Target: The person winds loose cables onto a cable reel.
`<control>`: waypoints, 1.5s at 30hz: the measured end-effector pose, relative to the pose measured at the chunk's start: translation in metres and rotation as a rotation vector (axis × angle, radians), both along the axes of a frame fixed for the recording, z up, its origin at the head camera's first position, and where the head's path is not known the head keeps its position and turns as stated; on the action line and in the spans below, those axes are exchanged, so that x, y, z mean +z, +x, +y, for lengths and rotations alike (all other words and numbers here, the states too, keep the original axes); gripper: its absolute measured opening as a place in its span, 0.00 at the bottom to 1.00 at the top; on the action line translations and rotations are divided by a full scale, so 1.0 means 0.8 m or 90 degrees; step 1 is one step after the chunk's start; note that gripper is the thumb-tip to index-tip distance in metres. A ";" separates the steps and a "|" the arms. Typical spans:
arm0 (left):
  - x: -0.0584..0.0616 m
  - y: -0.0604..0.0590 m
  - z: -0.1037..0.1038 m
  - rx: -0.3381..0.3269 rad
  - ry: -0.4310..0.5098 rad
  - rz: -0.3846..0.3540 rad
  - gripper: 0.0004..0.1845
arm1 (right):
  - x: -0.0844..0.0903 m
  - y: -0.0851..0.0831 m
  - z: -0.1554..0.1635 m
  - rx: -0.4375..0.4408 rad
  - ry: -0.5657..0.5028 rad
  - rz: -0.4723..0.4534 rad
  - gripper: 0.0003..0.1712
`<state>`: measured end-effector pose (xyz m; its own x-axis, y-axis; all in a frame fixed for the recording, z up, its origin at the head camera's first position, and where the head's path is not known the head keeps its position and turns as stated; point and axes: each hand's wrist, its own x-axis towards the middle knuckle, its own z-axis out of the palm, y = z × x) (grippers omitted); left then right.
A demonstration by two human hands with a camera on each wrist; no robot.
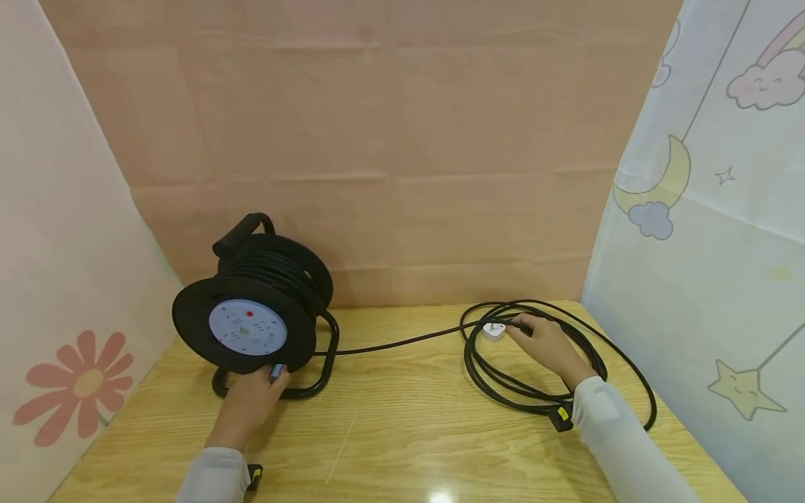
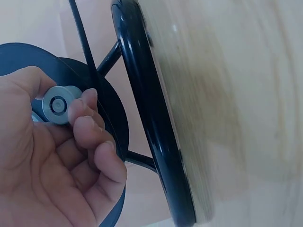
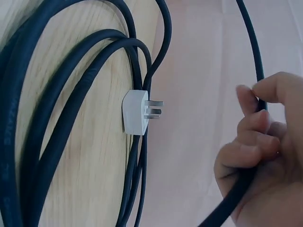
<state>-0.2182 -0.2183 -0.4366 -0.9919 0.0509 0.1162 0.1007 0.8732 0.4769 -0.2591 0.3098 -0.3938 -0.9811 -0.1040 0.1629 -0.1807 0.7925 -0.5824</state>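
Observation:
A black cable reel (image 1: pixel 264 272) with a pale socket panel (image 1: pixel 247 327) stands on its tube frame at the left. My left hand (image 1: pixel 251 399) pinches the reel's small grey crank knob (image 2: pixel 60 104) between thumb and fingers, at the disc's lower edge. From the reel, a black cable (image 1: pixel 402 342) runs to the right, lifted off the table near its far end. There my right hand (image 1: pixel 548 346) grips it, fingers curled round it. Beneath that hand lie loose coils of cable (image 3: pixel 61 118), with a white three-pin plug (image 3: pixel 136 112) among them, pins pointing up.
The wooden table (image 1: pixel 390 433) ends at a brown backdrop (image 1: pixel 402 154), with patterned sheets on both sides. Near my right wrist sits a black object with a yellow label (image 1: pixel 561 417). A similar one (image 1: pixel 254 476) lies by my left sleeve.

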 end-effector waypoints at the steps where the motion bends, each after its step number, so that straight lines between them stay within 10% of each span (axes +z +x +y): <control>1: 0.000 0.001 -0.001 0.004 -0.001 0.000 0.28 | -0.001 0.001 0.001 0.005 0.005 0.006 0.26; 36: -0.001 0.002 -0.054 0.071 0.024 -0.041 0.30 | -0.013 0.005 -0.005 -0.025 0.003 0.043 0.26; 45: -0.010 0.004 -0.073 0.122 0.154 -0.097 0.36 | -0.018 0.002 -0.002 -0.042 0.008 0.033 0.29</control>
<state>-0.2148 -0.2767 -0.4448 -0.9876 -0.1494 -0.0487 -0.1432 0.7286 0.6698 -0.2576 0.3084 -0.4078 -0.9761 -0.0419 0.2134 -0.1582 0.8105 -0.5640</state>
